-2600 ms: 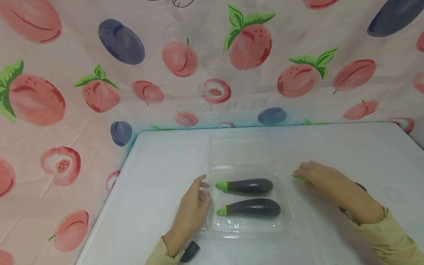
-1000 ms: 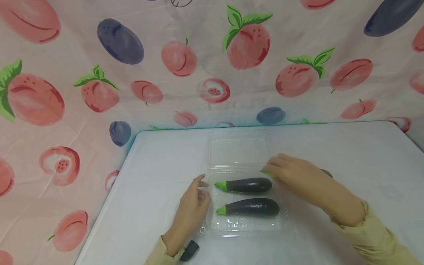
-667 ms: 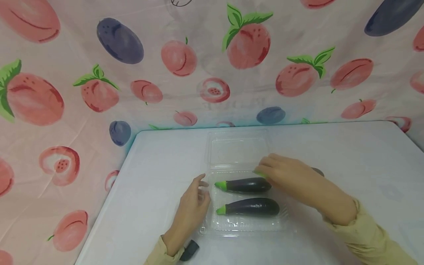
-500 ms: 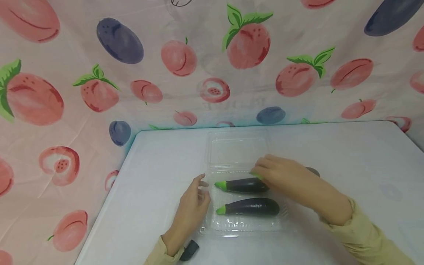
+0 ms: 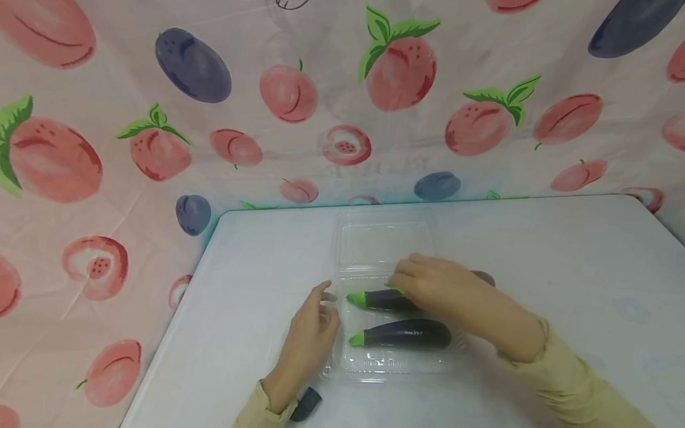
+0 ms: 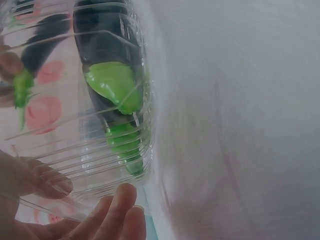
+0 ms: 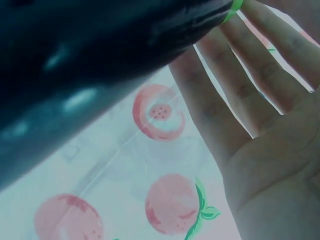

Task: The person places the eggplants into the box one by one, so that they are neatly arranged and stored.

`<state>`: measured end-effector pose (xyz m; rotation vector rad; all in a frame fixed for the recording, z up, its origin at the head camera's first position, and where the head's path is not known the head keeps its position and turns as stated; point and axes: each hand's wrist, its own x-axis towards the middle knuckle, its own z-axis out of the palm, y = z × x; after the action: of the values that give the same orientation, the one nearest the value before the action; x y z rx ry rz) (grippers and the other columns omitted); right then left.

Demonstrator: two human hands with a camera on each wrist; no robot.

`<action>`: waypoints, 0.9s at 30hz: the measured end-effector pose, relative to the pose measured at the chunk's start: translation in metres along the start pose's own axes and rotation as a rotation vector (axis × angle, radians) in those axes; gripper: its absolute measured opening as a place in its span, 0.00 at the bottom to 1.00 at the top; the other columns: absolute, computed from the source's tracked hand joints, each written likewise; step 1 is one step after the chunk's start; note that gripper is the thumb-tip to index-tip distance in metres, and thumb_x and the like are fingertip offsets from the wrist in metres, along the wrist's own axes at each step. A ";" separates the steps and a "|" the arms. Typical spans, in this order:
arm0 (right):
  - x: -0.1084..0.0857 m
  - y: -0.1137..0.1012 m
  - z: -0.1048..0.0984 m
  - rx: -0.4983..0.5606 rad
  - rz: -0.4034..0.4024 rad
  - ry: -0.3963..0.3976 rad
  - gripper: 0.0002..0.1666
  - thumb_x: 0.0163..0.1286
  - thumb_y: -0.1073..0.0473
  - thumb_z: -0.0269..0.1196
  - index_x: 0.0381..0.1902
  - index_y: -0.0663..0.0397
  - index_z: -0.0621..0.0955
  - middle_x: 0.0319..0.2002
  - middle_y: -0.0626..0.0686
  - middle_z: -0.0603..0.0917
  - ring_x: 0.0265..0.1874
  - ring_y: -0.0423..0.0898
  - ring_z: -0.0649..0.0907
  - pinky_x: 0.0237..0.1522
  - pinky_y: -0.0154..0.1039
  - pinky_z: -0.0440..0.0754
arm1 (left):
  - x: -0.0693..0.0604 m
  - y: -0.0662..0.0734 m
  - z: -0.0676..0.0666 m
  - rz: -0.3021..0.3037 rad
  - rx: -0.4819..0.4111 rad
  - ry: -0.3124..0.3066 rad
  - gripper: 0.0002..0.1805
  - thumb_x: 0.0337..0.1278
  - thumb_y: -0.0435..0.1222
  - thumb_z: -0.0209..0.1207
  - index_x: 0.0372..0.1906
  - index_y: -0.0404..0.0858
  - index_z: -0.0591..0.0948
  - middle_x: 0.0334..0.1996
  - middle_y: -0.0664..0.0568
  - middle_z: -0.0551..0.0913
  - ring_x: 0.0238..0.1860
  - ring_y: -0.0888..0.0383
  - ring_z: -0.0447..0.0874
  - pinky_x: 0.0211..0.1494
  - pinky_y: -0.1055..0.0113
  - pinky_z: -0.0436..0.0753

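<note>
My right hand point(image 5: 436, 288) grips an eggplant point(image 5: 484, 277) by its green-stemmed end, above the back part of a clear plastic clamshell box point(image 5: 396, 367). Its dark body, largely hidden by the hand from above, fills the upper left of the right wrist view point(image 7: 100, 65). Two more eggplants lie side by side in the box with stems to the left: a rear one point(image 5: 386, 299), partly covered by my right hand, and a front one point(image 5: 409, 334). My left hand point(image 5: 310, 333) rests at the box's left edge, fingers loosely bent, holding no eggplant.
The box's clear lid point(image 5: 385, 244) lies folded back behind it on the white table point(image 5: 251, 267). Beyond the table hangs a fruit-printed cloth point(image 5: 342, 89). A small black object point(image 5: 307, 404) sits by my left wrist.
My right hand has carried its eggplant leftward from the right of the box to above the rear eggplant. My left hand has stayed at the box's left edge.
</note>
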<state>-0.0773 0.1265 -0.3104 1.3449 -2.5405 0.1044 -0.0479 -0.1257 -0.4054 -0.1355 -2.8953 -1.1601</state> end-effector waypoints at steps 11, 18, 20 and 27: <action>0.011 -0.007 0.009 -0.027 -0.043 0.036 0.15 0.55 0.68 0.73 0.41 0.53 0.84 0.36 0.47 0.83 0.36 0.42 0.80 0.39 0.34 0.85 | 0.000 -0.001 0.001 0.009 0.011 0.005 0.28 0.68 0.37 0.53 0.71 0.42 0.66 0.54 0.53 0.82 0.47 0.60 0.82 0.49 0.62 0.84; 0.017 -0.011 0.016 -0.037 -0.050 0.040 0.15 0.56 0.66 0.73 0.41 0.52 0.85 0.35 0.46 0.83 0.35 0.41 0.80 0.37 0.33 0.84 | 0.000 -0.001 0.001 0.011 0.011 0.006 0.28 0.68 0.37 0.53 0.71 0.42 0.66 0.54 0.54 0.82 0.46 0.61 0.82 0.49 0.63 0.84; 0.019 -0.013 0.018 -0.029 -0.047 0.033 0.15 0.56 0.65 0.74 0.42 0.51 0.85 0.35 0.45 0.83 0.35 0.41 0.80 0.37 0.32 0.84 | 0.000 -0.002 0.001 0.012 0.013 0.006 0.27 0.68 0.37 0.53 0.71 0.42 0.66 0.54 0.54 0.82 0.46 0.61 0.82 0.49 0.63 0.84; 0.023 -0.017 0.018 -0.020 -0.054 0.004 0.15 0.56 0.65 0.74 0.42 0.50 0.85 0.33 0.45 0.82 0.34 0.40 0.78 0.37 0.32 0.84 | 0.000 -0.001 0.000 0.019 0.012 0.002 0.27 0.69 0.37 0.53 0.71 0.42 0.66 0.54 0.54 0.82 0.45 0.62 0.82 0.48 0.63 0.84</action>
<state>-0.0792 0.0949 -0.3229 1.4028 -2.4929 0.0707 -0.0479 -0.1268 -0.4062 -0.1614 -2.8925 -1.1390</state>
